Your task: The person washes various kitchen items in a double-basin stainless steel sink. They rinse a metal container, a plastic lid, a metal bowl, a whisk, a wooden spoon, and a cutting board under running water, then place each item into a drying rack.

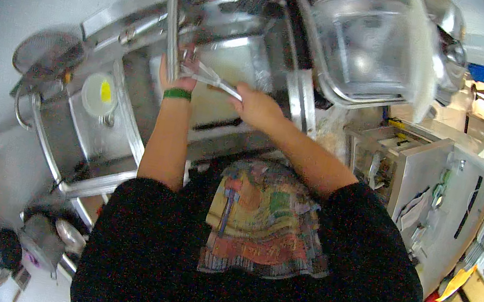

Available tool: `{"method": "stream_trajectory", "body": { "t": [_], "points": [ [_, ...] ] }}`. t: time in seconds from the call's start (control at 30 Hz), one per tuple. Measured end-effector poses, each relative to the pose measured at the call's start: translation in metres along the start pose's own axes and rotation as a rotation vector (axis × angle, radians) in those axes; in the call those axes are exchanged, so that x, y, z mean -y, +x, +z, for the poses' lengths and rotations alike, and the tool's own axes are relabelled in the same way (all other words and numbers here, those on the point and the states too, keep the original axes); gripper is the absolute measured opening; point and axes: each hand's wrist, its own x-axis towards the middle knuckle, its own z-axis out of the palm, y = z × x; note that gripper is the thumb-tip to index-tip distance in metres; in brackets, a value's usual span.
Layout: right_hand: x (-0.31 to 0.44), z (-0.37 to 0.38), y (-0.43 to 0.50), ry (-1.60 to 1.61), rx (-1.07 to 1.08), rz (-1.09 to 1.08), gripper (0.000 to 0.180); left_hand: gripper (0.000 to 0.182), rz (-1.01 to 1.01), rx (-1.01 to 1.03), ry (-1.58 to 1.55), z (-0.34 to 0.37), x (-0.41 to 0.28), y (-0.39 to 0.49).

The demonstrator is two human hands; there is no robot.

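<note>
My right hand is closed round the handle of a metal kitchen utensil. Motion blur leaves its exact kind unclear. At the utensil's far end is my left hand, with a green band on the wrist. Part of that hand is hidden behind the metal faucet spout, and its grip is too blurred to tell. Both hands are over a stainless steel sink. Pale, cloudy water or a light surface shows in the basin below them.
Left of the basin, a round translucent container with a yellow label stands in another steel compartment. A mesh strainer is beside the wall. Clear and metal pans are stacked at the right. Further right stands a steel cabinet.
</note>
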Motion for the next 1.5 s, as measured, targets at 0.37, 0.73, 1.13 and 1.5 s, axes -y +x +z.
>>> {"method": "stream_trajectory", "body": {
  "t": [0.37,0.73,1.13,1.5],
  "points": [
    [0.036,-0.155,-0.181,0.136,-0.239,-0.197,0.036,0.02,0.001,-0.19,1.062,-0.061,0.007,0.0],
    [-0.013,-0.285,-0.254,0.188,-0.954,-0.16,0.042,0.021,-0.332,-0.189,1.514,-0.117,0.001,-0.084],
    [-0.124,-0.348,-0.284,0.164,-0.807,0.305,0.04,0.027,-0.199,0.022,1.882,-0.137,-0.046,-0.12],
    [-0.035,-0.325,-0.243,0.794,-0.911,-0.238,0.049,0.02,0.458,0.205,2.092,0.004,-0.004,-0.184]
  ]
}}
